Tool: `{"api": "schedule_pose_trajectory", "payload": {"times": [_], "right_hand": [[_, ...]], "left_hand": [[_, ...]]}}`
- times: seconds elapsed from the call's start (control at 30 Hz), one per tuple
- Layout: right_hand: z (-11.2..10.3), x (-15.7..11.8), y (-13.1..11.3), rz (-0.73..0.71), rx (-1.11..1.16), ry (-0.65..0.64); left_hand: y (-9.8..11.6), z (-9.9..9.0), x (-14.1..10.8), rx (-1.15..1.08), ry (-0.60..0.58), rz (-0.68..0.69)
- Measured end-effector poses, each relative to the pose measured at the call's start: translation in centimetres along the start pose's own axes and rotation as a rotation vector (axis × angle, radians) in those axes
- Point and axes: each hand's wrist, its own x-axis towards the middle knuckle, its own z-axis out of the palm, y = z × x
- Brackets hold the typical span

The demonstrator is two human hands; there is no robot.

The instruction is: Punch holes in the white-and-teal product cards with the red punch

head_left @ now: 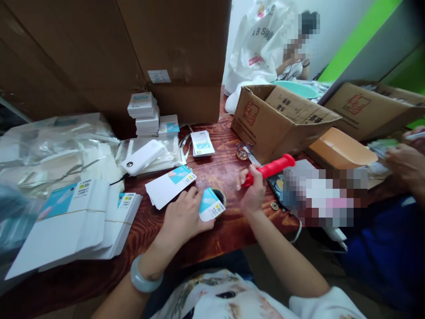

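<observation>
My left hand [184, 212], closed, keeps a small blue-and-white printed card [210, 204] between thumb and fingers, low over the tabletop. Just behind this card a dark round ring [222, 195] shows in part; its kind is unclear. A red handle with a ridged grip [272, 169] is in my right hand [253, 190], whose fingers wrap round its near end. It points up and to the right, and what is on its hidden end cannot be seen. Beside my left hand lie several larger printed cards [166, 192], fanned a little.
Banded card stacks [76, 217] lie at left, near a white power bank [142, 157] on plastic bags. Small card piles [202, 144] stand farther back. A clear tape roll [244, 150] lies by an open carton [279, 119]. At right, a co-worker's hands [405, 155] are near an orange tray [343, 148].
</observation>
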Motion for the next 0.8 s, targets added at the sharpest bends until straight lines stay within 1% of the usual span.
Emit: {"api": "schedule_pose_trajectory", "payload": {"times": [0.03, 0.1, 0.17, 0.27, 0.33, 0.43, 0.53, 0.67, 0.8], "right_hand": [[0.7, -0.6, 0.6, 0.053, -0.042, -0.024], [1.4, -1.6, 2.1, 0.122, -0.163, -0.103], [1.4, -2.1, 3.5, 0.131, -0.269, -0.150], [0.9, -2.1, 4.6, 0.113, -0.341, -0.152], [0.6, -2.0, 4.8, 0.094, -0.346, -0.171], [0.5, -1.9, 4.8, 0.058, -0.309, -0.205], [0.6, -1.9, 4.8, 0.077, -0.307, -0.230], [0.2, -1.9, 5.2, 0.094, -0.452, -0.276], [-0.4, -1.8, 5.3, 0.077, -0.636, -0.388]], "left_hand": [[-0.1, 0.2, 0.2, -0.003, -0.008, 0.008], [-0.3, 0.6, 0.3, -0.013, -0.016, 0.020], [-0.6, 1.0, 0.4, -0.018, -0.007, 0.025], [-0.8, 1.5, 0.3, -0.011, 0.019, 0.037], [-0.7, 1.6, 0.3, -0.010, 0.023, 0.040], [-0.4, 1.4, 0.3, -0.019, -0.003, 0.019], [-0.2, 1.1, 0.4, -0.025, -0.031, 0.004], [-0.2, 0.8, 0.5, -0.030, -0.053, 0.004], [-0.2, 0.7, 0.6, -0.040, -0.054, -0.002]]}}
